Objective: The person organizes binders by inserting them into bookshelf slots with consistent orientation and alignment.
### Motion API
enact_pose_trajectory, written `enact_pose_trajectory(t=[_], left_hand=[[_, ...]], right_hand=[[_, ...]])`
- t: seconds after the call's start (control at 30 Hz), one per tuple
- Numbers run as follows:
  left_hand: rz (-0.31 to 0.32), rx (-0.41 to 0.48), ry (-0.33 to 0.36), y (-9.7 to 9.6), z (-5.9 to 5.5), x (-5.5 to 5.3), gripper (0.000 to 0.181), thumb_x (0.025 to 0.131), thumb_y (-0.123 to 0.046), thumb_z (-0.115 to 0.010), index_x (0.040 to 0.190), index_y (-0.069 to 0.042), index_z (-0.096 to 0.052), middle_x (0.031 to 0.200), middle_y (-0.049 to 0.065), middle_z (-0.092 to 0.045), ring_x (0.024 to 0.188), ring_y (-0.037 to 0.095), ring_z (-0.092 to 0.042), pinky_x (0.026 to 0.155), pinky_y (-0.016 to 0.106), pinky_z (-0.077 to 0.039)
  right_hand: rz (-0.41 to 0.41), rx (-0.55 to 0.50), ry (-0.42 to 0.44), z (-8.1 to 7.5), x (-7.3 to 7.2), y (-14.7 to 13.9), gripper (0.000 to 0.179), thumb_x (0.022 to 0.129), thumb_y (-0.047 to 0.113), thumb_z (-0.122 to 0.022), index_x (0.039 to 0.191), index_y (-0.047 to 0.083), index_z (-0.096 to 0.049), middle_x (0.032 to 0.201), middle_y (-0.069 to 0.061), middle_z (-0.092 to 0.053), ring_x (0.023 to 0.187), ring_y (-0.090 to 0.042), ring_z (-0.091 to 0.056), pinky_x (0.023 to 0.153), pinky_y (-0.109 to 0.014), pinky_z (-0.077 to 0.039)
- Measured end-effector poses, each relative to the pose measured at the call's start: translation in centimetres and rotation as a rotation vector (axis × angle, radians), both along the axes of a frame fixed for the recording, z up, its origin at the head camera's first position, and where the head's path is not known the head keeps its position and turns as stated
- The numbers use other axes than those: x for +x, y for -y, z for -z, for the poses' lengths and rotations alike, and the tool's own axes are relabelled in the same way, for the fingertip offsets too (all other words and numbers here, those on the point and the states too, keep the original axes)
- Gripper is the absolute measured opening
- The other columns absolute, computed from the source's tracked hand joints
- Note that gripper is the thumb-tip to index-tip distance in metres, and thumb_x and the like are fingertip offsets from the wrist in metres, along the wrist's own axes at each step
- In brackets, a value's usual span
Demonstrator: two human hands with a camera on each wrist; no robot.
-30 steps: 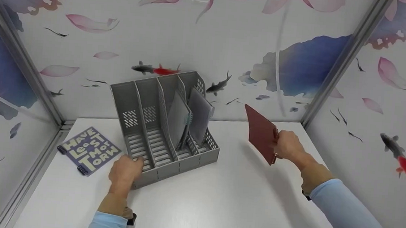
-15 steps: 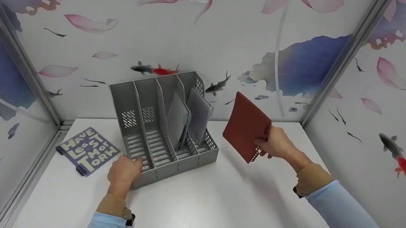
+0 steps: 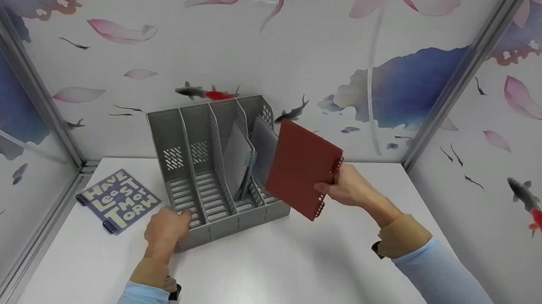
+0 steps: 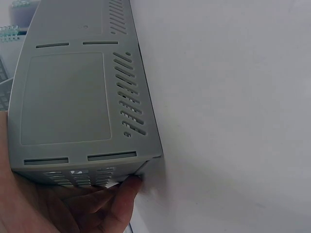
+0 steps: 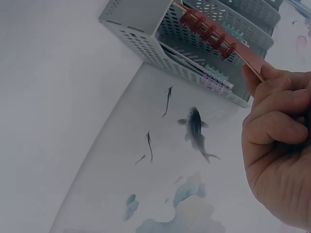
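A grey file rack [image 3: 224, 225] with upright dividers stands angled on the white table. My left hand [image 3: 167, 228] grips its left front corner, thumb inside over the front wall; in the left wrist view, curled fingers [image 4: 124, 204] lie along the rack's end. My right hand [image 3: 350, 185] pinches a red spiral notebook [image 3: 301, 169] by its coiled edge, thumb on the cover. The notebook is raised and tilted, overlapping the rack's right end in the head view. In the right wrist view its red rings [image 5: 209, 36] show over the rack's slots.
Two right-hand slots hold notebooks: a grey one [image 3: 237, 161] with teal rings and a pale one [image 3: 262, 146]. A purple lettered notebook [image 3: 119, 200] lies flat on the table [image 3: 261, 281] left of the rack. Printed wall panels [image 3: 279, 51] enclose the back and sides.
My right hand has carried the red notebook leftward to the rack's right end, turning its cover toward the head view. The left hand and the rack have stayed put.
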State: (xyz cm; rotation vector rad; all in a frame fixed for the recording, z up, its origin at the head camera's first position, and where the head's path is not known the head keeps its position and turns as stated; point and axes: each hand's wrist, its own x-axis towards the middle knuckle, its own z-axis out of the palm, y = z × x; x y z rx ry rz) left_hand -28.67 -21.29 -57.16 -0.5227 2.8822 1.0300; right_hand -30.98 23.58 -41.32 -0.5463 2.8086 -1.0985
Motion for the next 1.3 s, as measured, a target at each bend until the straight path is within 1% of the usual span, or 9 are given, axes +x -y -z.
enact_pose_trajectory(t=[0.07, 0.17, 0.27, 0.43, 0.73, 0.87, 0.93, 1.03, 1.3], left_hand=[[-0.001, -0.002, -0.01, 0.0, 0.0, 0.0, 0.063, 0.104, -0.043, -0.056, 0.129, 0.014, -0.067, 0.114, 0.032, -0.078, 0.094, 0.043, -0.077, 0.07, 0.049, -0.055], [-0.005, -0.009, -0.007, 0.1, 0.0, 0.1, 0.062, 0.104, -0.043, -0.056, 0.129, 0.013, -0.067, 0.113, 0.032, -0.078, 0.094, 0.042, -0.076, 0.071, 0.048, -0.055], [-0.003, -0.012, 0.003, 0.2, 0.0, 0.1, 0.063, 0.105, -0.043, -0.055, 0.132, 0.014, -0.066, 0.116, 0.032, -0.077, 0.097, 0.042, -0.076, 0.074, 0.05, -0.056], [-0.007, -0.012, 0.009, 0.3, -0.2, 0.2, 0.064, 0.106, -0.043, -0.055, 0.134, 0.013, -0.065, 0.12, 0.033, -0.076, 0.102, 0.045, -0.076, 0.08, 0.054, -0.057], [-0.002, -0.011, 0.022, 0.0, -0.5, 0.0, 0.066, 0.107, -0.044, -0.054, 0.141, 0.012, -0.062, 0.128, 0.034, -0.075, 0.109, 0.047, -0.076, 0.088, 0.058, -0.058], [-0.01, -0.002, 0.024, -0.1, -0.4, -0.1, 0.067, 0.107, -0.044, -0.054, 0.142, 0.012, -0.061, 0.13, 0.034, -0.074, 0.112, 0.048, -0.075, 0.09, 0.059, -0.058], [-0.01, 0.0, 0.024, -0.1, -0.2, -0.2, 0.067, 0.106, -0.045, -0.054, 0.142, 0.012, -0.062, 0.13, 0.034, -0.075, 0.112, 0.049, -0.076, 0.088, 0.059, -0.058], [-0.009, 0.002, 0.026, -0.1, 0.0, -0.2, 0.068, 0.106, -0.045, -0.055, 0.141, 0.013, -0.063, 0.128, 0.034, -0.075, 0.111, 0.049, -0.077, 0.086, 0.059, -0.059], [-0.013, 0.018, 0.039, -0.1, 0.0, -0.1, 0.068, 0.108, -0.045, -0.055, 0.145, 0.013, -0.059, 0.133, 0.034, -0.073, 0.115, 0.048, -0.075, 0.093, 0.061, -0.058]], right_hand=[[-0.018, -0.03, 0.027, -0.2, 0.0, 0.7, 0.047, 0.103, 0.01, -0.074, 0.145, -0.003, -0.06, 0.131, -0.025, -0.075, 0.099, -0.033, -0.074, 0.083, -0.045, -0.062], [-0.032, -0.068, 0.087, -0.3, 0.0, 1.8, 0.044, 0.104, 0.012, -0.074, 0.143, -0.002, -0.059, 0.114, -0.021, -0.073, 0.077, -0.022, -0.062, 0.066, -0.033, -0.052], [-0.032, -0.115, 0.147, -0.4, 0.0, 3.1, 0.043, 0.106, 0.015, -0.074, 0.142, 0.0, -0.056, 0.098, -0.014, -0.069, 0.066, -0.017, -0.055, 0.059, -0.028, -0.047], [-0.068, -0.178, 0.153, -0.5, -0.1, 5.8, 0.036, 0.107, 0.014, -0.071, 0.137, -0.001, -0.058, 0.077, -0.004, -0.064, 0.056, -0.015, -0.056, 0.053, -0.026, -0.049], [-0.137, -0.277, 0.191, 0.3, -0.7, 11.5, 0.028, 0.109, 0.011, -0.064, 0.133, -0.002, -0.057, 0.071, -0.001, -0.063, 0.053, -0.013, -0.058, 0.054, -0.028, -0.054], [-0.139, -0.257, 0.154, 1.2, -1.2, 14.0, 0.014, 0.107, 0.012, -0.063, 0.111, 0.0, -0.066, 0.065, 0.003, -0.063, 0.05, -0.008, -0.06, 0.053, -0.026, -0.055], [-0.137, -0.226, 0.131, 1.7, -1.3, 15.2, 0.018, 0.106, 0.013, -0.062, 0.099, -0.001, -0.071, 0.061, 0.005, -0.064, 0.048, -0.005, -0.061, 0.052, -0.023, -0.055], [-0.128, -0.196, 0.126, 2.4, -1.3, 16.6, 0.026, 0.106, 0.014, -0.061, 0.088, 0.0, -0.074, 0.059, 0.005, -0.065, 0.048, -0.004, -0.063, 0.051, -0.021, -0.056], [-0.019, -0.179, 0.096, 4.4, -1.8, 20.4, 0.023, 0.105, 0.011, -0.06, 0.083, 0.006, -0.067, 0.063, 0.0, -0.066, 0.047, -0.003, -0.062, 0.049, -0.02, -0.055]])
